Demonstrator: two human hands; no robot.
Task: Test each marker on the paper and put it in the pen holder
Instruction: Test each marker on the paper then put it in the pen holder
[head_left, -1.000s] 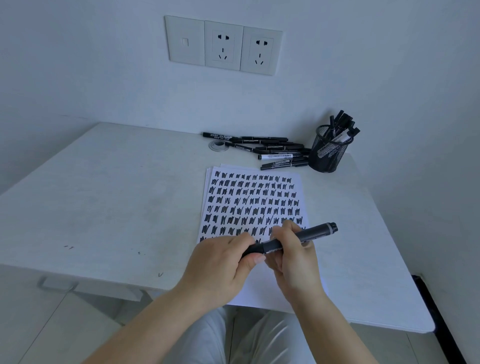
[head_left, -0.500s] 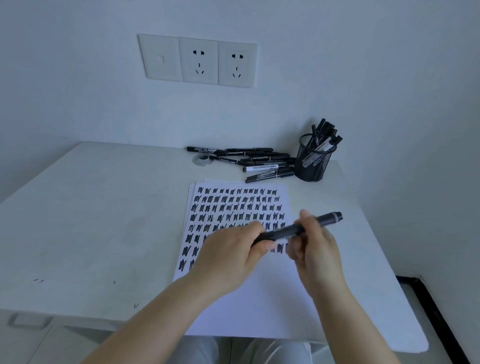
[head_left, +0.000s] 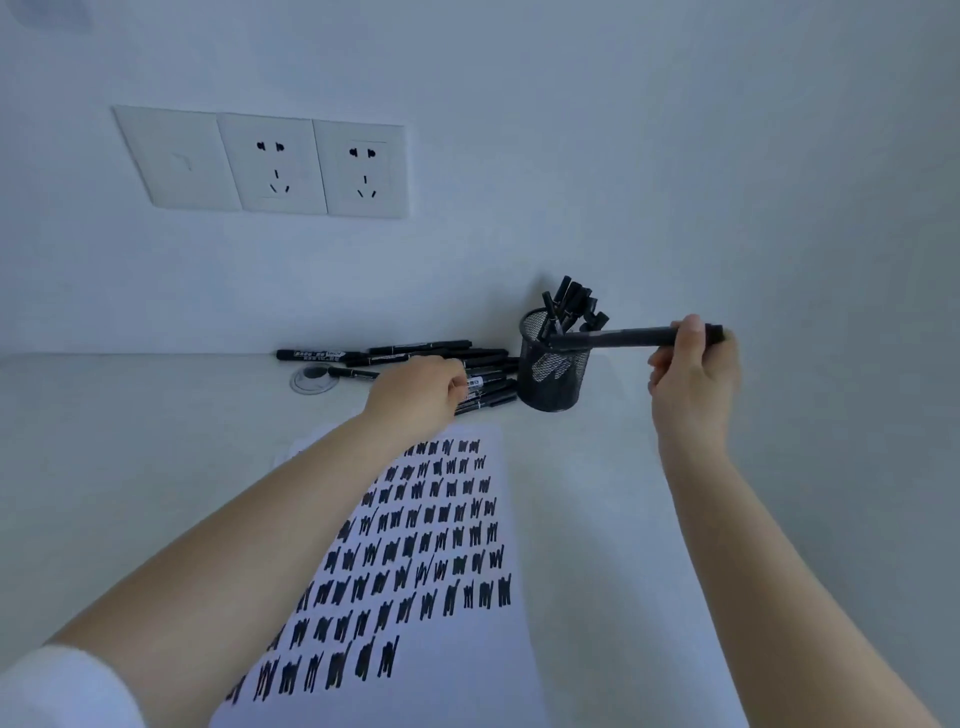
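Your right hand (head_left: 693, 371) pinched a black marker (head_left: 623, 338) near its right end, fingers curled round the barrel; the marker lay nearly level, its long axis running left to right, its left end at the rim of the mesh pen holder (head_left: 553, 371), which already stood full of other markers; your left hand (head_left: 415, 395) reached over the pile of loose markers (head_left: 441, 358) lying lengthwise along the wall on the table (head_left: 130, 441), fingers curled down onto them; whether they gripped one you could not tell; the paper (head_left: 467, 597) lay between your arms, covered in rows of black scribbles.
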